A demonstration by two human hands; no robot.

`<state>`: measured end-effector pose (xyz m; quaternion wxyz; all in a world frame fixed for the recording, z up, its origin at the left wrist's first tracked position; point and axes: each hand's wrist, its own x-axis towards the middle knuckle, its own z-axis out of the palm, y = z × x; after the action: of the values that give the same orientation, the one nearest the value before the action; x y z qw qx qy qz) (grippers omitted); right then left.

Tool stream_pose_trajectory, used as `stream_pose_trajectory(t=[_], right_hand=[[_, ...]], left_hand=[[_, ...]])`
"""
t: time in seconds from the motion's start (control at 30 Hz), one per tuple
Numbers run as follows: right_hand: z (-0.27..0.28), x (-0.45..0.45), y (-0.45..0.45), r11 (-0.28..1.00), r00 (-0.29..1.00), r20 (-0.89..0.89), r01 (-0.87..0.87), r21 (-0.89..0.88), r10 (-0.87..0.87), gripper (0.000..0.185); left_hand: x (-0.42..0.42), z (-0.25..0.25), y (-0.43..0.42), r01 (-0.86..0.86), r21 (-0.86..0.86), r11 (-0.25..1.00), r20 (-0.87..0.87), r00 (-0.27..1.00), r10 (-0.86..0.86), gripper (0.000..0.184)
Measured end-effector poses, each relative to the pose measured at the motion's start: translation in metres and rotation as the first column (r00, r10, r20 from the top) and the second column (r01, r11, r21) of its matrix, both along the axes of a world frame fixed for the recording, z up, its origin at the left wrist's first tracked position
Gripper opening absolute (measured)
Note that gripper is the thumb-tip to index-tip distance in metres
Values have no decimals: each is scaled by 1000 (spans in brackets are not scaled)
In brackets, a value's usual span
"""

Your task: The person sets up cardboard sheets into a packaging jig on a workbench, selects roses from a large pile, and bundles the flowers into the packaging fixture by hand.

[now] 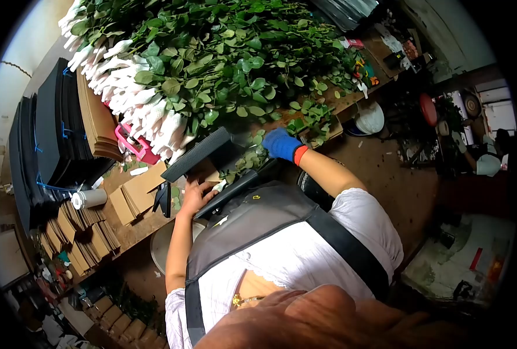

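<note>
My bare left hand (193, 198) has its fingers apart at the left end of a rack with two dark panels. The upper panel (197, 154) is ridged; the lower panel (226, 195) lies against my apron. Leafy stems (252, 158) lie between the panels, with a white bud end (219, 186) just right of my left fingers. My right hand (279, 144), in a blue glove with a red cuff, is closed at the rack's right end beside the leaves. Whatever its fingers hold is hidden.
A big heap of leafy stems (223, 64) with white netted heads (148, 113) covers the bench beyond. Black sheets (66, 122), brown cardboard pieces (131, 195), a pink plastic holder (136, 145) and a white roll (89, 199) are at left. A round white container (369, 118) stands right.
</note>
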<state>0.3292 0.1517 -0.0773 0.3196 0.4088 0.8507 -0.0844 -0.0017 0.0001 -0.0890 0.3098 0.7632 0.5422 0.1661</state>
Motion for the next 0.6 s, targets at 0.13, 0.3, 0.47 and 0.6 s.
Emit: stream_pose_trajectory(t=[0.13,0.3,0.47,0.6], right_hand=[[-2,25,9,990,973,-223,27,-140,-58,33],[128,-4,47,950,716,-680,299,92,-159,22],[162,-66,98,632,542,-675,305,713,500,21],[145,-98,126,519,726,-518,258,815,452,20]], left_hand=[[5,20,12,18,-194,981,-111,993,-40,31],[12,11,12,-10,-141,990,-192,981,-17,31],[12,6,11,-21,-158,987,-161,987,-5,33],[9,0,8,7,-45,999,-155,988,-14,32]])
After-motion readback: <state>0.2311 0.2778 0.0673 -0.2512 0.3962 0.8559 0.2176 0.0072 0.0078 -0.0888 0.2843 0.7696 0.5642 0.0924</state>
